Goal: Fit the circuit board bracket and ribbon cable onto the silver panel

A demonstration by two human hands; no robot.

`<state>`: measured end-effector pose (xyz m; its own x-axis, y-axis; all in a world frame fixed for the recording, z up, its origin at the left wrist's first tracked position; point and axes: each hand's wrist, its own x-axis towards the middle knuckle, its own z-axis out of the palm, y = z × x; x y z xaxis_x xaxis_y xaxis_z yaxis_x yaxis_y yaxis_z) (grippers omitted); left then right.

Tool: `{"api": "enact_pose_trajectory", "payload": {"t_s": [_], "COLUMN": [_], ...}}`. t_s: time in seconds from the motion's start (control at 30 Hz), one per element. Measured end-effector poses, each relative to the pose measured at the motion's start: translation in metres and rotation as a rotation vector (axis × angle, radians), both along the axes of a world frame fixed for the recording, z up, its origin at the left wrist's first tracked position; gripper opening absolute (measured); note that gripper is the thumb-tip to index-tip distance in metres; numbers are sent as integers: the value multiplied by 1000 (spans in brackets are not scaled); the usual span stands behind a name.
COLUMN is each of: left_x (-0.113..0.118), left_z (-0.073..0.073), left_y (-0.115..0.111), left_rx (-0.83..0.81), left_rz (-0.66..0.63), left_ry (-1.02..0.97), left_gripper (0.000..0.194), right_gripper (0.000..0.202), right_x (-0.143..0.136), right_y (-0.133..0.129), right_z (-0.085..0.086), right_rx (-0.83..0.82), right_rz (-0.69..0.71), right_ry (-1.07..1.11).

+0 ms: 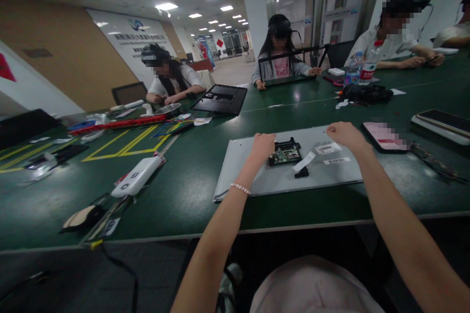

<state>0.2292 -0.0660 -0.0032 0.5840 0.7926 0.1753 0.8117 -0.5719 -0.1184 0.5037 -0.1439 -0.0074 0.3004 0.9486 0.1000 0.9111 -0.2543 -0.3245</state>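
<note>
A flat pale-grey panel (pixel 240 168), like the back of a screen, lies on the green table before me. A small circuit board in a black frame (pixel 285 153) sits on it. My left hand (pixel 263 146) is closed beside the board's left edge, near the panel's far side. At the far right of the panel, my right hand (pixel 345 136) is closed with fingers curled. What either hand holds is hidden. A white paper strip (pixel 304 162) and a small black piece (pixel 301 172) lie just right of the board.
A phone (pixel 384 136) lies right of the panel. Bottles (pixel 368 66) stand farther back. On the left are a white power strip (pixel 136 176), a computer mouse (pixel 82 217) and a black laptop casing (pixel 222 99). Across the table a person holds a black frame (pixel 293 79); other people sit nearby.
</note>
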Motion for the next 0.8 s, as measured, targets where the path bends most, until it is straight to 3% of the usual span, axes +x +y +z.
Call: {"api": "enact_pose_trajectory", "payload": {"t_s": [0.1,0.23,0.43,0.8], "left_x": [-1,-9,-28,-31], "left_z": [6,17,28,20], "left_y": [-1,-3,-4,-2], "left_rx": [14,-8,-307,-417], "left_rz": [58,269,534,605], "left_ry": [-46,-106,-40,-16], "left_gripper": [37,35,33,62], "right_gripper": [35,38,43,40], "right_x": [5,15,20,15], "right_y": [-1,-2,-2,-2], "right_z": [-1,-5,-7,-6], "right_rx": [-7,-76,-184,-239], "right_rz": [-51,-122,-192,-202], "right_ry": [-43,-48,-11,-10]}}
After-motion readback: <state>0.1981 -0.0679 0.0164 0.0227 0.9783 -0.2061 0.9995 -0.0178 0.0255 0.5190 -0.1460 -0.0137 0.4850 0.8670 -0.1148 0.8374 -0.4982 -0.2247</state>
